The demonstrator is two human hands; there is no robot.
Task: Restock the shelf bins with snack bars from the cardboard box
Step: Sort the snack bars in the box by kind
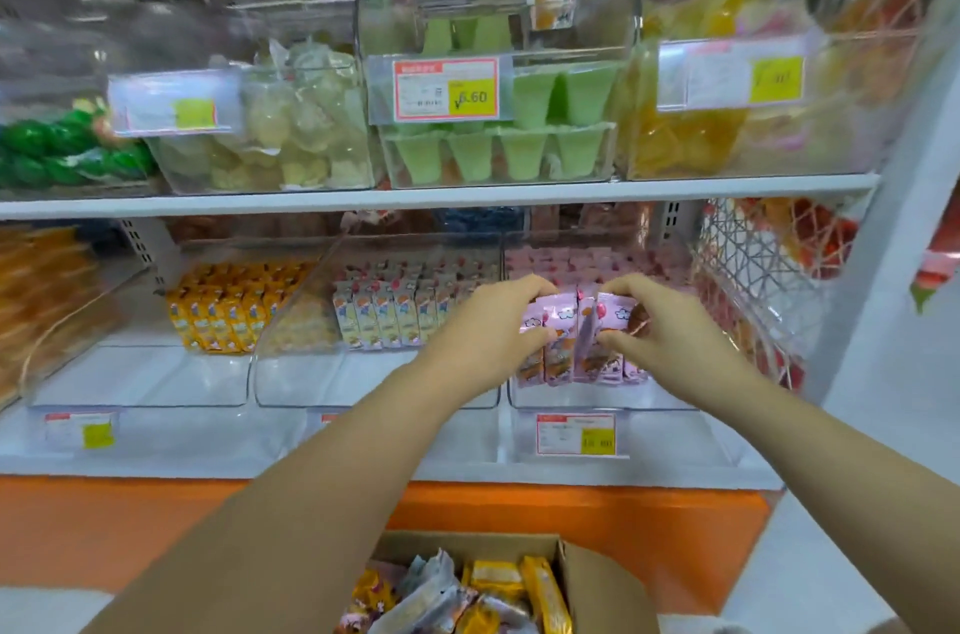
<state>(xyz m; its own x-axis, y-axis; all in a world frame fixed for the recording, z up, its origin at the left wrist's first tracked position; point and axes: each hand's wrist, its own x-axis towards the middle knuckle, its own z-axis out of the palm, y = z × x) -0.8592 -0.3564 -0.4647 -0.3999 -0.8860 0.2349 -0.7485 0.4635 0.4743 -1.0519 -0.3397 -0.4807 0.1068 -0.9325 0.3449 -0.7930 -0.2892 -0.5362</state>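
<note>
Cardboard box (582,576) sits lowest in view, below the shelf, open, with a loose mix of orange, yellow and silver-wrapped snack bars (498,592) left inside. Both forearms reach over it to the lower shelf. Left hand (498,321) and right hand (649,321) are both closed on one bunch of pink snack bars (576,337), pinched from either side, wrappers upright. Bunch is inside the right-hand clear bin (670,405), near its front, ahead of the pink packs already stacked at the back.

Step in hand, my read: seating and squaring this bunch in the pink bin. One wrapper in the middle looks turned edge-on, so it likely needs flattening first.

Next move: let go once the row stands by itself, then go down to the box. Middle bin (291,373) and left bin (156,394) both have bare fronts, so match bars by colour. Frame is soft, labels unreadable.
</note>
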